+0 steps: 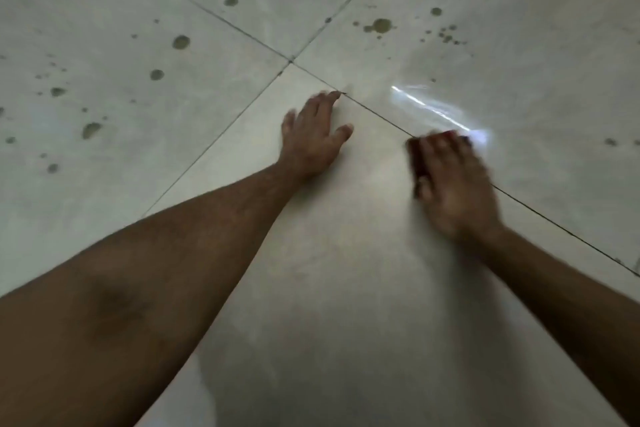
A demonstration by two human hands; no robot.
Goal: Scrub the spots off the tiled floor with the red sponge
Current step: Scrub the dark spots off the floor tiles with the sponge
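My left hand (313, 135) lies flat on the pale tiled floor (346, 288), fingers spread, just below a grout line. To its right my right hand (453, 184) is blurred and covers the dark red sponge (417, 163), holding it down on the tile across the grout line. Only the sponge's left edge and a bit at my fingertips show. Several dark spots (381, 25) dot the far tiles; the near tile under my arms shows none.
Four large tiles meet at a grout cross (291, 61) beyond my left hand. More spots (180, 42) are scattered over the left tile. A bright reflection (436, 111) streaks the floor beyond my right hand.
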